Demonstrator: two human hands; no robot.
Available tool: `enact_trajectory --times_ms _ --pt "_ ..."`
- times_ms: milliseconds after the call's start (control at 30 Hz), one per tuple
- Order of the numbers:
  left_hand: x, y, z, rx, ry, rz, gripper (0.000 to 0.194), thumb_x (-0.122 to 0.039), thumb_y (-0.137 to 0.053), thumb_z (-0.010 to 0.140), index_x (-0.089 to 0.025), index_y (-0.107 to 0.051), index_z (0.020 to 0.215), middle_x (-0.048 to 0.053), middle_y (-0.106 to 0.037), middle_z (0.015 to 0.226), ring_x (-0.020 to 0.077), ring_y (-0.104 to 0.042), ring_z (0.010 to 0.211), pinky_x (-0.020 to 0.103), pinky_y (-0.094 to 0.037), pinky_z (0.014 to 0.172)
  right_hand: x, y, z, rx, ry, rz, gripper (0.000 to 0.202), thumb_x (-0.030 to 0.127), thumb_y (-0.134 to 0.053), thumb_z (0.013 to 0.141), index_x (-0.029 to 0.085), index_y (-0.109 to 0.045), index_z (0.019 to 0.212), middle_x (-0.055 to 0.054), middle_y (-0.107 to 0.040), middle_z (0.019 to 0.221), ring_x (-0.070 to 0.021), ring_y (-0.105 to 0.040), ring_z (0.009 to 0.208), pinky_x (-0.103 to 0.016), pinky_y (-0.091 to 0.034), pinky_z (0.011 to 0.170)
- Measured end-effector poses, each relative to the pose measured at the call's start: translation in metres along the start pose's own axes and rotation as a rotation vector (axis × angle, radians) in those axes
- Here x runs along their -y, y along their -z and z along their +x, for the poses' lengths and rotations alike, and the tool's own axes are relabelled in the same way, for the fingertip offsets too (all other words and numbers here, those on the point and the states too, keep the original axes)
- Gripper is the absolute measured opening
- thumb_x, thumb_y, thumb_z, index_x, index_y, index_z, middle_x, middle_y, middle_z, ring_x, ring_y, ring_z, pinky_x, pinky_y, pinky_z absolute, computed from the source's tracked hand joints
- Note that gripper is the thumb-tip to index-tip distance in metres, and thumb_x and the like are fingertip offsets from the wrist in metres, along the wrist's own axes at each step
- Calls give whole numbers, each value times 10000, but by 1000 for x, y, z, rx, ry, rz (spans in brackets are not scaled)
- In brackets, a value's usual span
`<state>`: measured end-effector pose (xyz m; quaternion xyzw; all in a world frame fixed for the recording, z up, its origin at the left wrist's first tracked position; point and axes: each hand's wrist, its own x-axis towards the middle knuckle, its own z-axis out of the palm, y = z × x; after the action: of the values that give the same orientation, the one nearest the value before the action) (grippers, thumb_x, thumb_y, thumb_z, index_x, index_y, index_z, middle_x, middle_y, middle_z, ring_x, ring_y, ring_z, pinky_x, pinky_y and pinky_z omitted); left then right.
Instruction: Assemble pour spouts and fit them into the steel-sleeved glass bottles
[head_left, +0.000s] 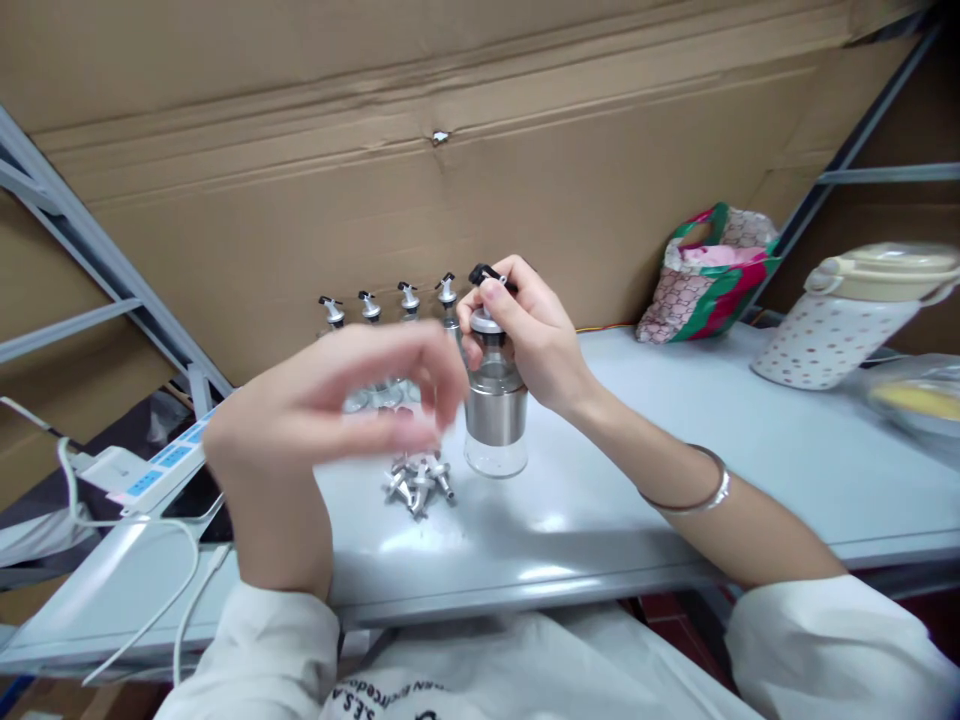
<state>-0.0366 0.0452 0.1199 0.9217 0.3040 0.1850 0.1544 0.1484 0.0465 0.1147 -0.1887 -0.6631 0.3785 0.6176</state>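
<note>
A glass oil bottle (496, 415) with a steel band round its middle stands upright over the table. My right hand (536, 335) is closed round its neck and pourer top (487, 318), the thumb by the black flip cap. Just left of the bottle, my left hand (367, 395) is blurred by motion, its fingers bent and apart from the thumb, with nothing visible between them. Under that hand lies a small pile of silver pourer spouts (420, 485). Behind it several similar bottles with black-tipped pourers (409, 297) stand in a row, their bodies partly hidden.
Cardboard (450, 220) walls the back of the grey table (675, 430). On the right are a patterned bag (709, 275), a dotted white jug (832, 320) and a plastic-covered bowl (922, 395). A power strip (169, 460) and white cables lie at the left.
</note>
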Motion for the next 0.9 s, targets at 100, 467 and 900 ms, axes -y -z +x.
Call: enact_trajectory --times_ms 100,467,900 --pt "-4 2 12 51 19 -7 462 -545 -395 891 -133 -582 988 40 -612 918 193 -585 888 308 -476 782 -3 -4 -1 -28 26 -13 341 531 -502 875 240 -345 790 64 -509 685 -63 -491 498 -214 -397 484" --pt "-2 -15 66 157 -93 -247 352 -335 -626 765 -132 -593 1051 50 -618 1061 213 -577 1017 309 -489 858 -4 -4 -4 -169 106 -274 385 401 -718 717 234 -372 743 60 -518 667 -95 -479 583 -246 -402 564" --pt "0 -17 66 348 -62 -178 294 -291 -657 713 -102 -605 932 65 -638 990 208 -587 940 279 -497 781 -13 -9 -9 -54 79 -609 229 230 -512 732 237 -298 814 39 -508 698 -115 -480 593 -257 -391 574"
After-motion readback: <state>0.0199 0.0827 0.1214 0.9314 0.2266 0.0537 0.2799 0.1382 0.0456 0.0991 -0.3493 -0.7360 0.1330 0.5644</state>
